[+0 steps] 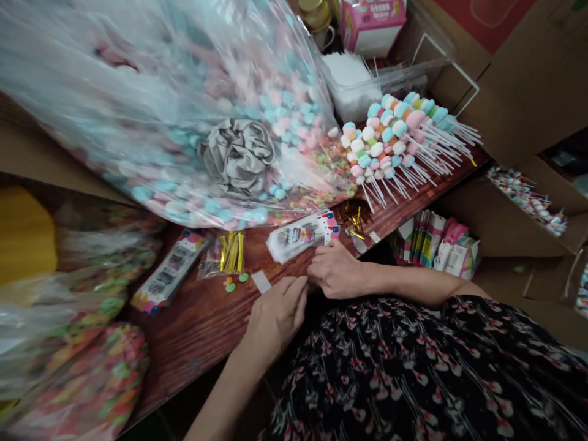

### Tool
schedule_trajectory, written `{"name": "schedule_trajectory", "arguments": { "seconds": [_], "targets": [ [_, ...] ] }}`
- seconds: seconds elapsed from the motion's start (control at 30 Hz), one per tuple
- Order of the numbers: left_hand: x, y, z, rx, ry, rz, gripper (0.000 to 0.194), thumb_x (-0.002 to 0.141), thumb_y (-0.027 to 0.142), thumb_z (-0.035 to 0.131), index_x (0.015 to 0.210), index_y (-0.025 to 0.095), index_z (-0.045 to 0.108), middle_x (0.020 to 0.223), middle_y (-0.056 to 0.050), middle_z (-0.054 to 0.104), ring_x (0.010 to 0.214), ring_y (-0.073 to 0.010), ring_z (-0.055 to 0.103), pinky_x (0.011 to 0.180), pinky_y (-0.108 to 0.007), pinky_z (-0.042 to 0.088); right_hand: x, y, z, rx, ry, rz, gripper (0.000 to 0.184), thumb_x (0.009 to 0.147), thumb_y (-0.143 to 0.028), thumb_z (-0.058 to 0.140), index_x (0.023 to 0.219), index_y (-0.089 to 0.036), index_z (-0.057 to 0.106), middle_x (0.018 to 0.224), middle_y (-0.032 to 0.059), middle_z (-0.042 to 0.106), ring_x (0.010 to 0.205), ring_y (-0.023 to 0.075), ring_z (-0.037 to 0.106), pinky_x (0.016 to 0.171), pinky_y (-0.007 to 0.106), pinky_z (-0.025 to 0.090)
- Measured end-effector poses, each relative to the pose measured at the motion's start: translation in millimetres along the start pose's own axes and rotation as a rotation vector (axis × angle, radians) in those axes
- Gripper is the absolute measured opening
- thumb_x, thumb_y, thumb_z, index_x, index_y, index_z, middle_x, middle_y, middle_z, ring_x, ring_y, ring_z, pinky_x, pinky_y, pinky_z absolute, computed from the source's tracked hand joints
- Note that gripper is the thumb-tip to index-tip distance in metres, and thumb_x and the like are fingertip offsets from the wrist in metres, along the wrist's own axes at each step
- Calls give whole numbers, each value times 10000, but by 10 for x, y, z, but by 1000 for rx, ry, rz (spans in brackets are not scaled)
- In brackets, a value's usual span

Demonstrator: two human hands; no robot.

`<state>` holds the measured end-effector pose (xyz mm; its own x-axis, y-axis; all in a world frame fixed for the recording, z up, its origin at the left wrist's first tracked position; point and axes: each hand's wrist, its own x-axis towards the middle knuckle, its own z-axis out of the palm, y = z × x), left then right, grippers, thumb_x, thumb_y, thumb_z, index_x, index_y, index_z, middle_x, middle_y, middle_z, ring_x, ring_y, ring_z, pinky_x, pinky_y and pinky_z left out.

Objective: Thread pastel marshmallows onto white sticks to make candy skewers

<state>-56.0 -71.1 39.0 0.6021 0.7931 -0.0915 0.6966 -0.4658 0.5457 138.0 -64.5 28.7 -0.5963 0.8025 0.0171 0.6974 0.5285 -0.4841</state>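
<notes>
At the table's front edge, my left hand [278,309] and my right hand [339,269] meet, fingertips nearly touching. Both are closed with fingers curled down, and whatever they may hold is hidden beneath them. Just beyond my right hand lies a stack of clear printed packaging bags [296,236]. A small white slip [261,282] is beside my left hand, close to a few green and orange gummy rings [230,286]. Gold twist ties [232,252] lie in a small clear bag, and more gold ties [356,217] are scattered right of the printed bags.
A huge clear bag of pastel marshmallows [184,141] covers the back, with a grey scrunchie [239,156] on it. Candy skewers [390,141] are piled at the right, before a plastic tub [358,98]. Gummy bags [101,380] fill the left; another printed pack [172,269] lies nearby.
</notes>
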Motion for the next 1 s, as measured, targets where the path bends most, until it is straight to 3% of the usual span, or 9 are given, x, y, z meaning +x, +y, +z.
{"name": "schedule_trajectory", "arguments": {
  "seconds": [0.1, 0.2, 0.27, 0.4, 0.5, 0.63, 1.0],
  "targets": [
    [27, 27, 64, -8, 119, 23, 184, 863, 220, 538, 949, 201, 700, 818, -72, 666, 730, -182, 598, 688, -272, 457, -108, 55, -35, 53, 127, 79, 208, 922, -248, 508, 809, -160, 659, 835, 54, 686, 856, 189, 504, 762, 369, 248],
    [130, 35, 84, -271, 213, -79, 139, 818, 235, 617, 884, 224, 738, 809, -59, 693, 742, -184, 620, 718, -262, 470, -322, 250, -73, -6, 356, 206, 174, 935, -285, 530, 974, -189, 670, 961, 61, 685, 959, 208, 497, 806, 374, 253],
    [224, 36, 91, -468, 261, -178, 95, 778, 264, 671, 802, 229, 756, 773, -44, 704, 722, -184, 622, 711, -258, 482, -451, 426, -82, -93, 448, 354, 170, 936, -295, 535, 953, -198, 673, 958, 67, 673, 955, 213, 484, 797, 376, 250],
    [425, 56, 125, -781, 243, -410, 173, 725, 356, 730, 775, 195, 768, 649, -19, 680, 589, -152, 594, 548, -229, 463, -511, 678, -49, -282, 391, 474, 177, 926, -292, 532, 872, -203, 675, 912, 79, 638, 940, 234, 452, 755, 378, 233],
    [530, 92, 136, -953, 206, -563, 344, 663, 430, 780, 877, 160, 769, 627, -11, 675, 503, -122, 589, 479, -210, 447, -442, 719, -38, -337, 331, 486, 155, 914, -237, 518, 858, -183, 652, 918, 92, 628, 941, 239, 447, 744, 376, 236],
    [547, 118, 106, -1042, 203, -627, 484, 586, 477, 829, 931, 145, 762, 662, -17, 694, 533, -120, 636, 512, -204, 488, -420, 737, -136, -298, 299, 438, 122, 903, -182, 506, 845, -169, 613, 918, 86, 644, 939, 231, 475, 762, 372, 255],
    [709, 217, 98, -1101, 263, -588, 418, 565, 452, 838, 818, 126, 771, 602, 3, 652, 435, -76, 538, 447, -200, 475, -298, 815, -461, 300, 631, 208, 130, 909, -188, 492, 814, -196, 581, 762, 14, 594, 719, 155, 533, 687, 290, 394]
  ]
}}
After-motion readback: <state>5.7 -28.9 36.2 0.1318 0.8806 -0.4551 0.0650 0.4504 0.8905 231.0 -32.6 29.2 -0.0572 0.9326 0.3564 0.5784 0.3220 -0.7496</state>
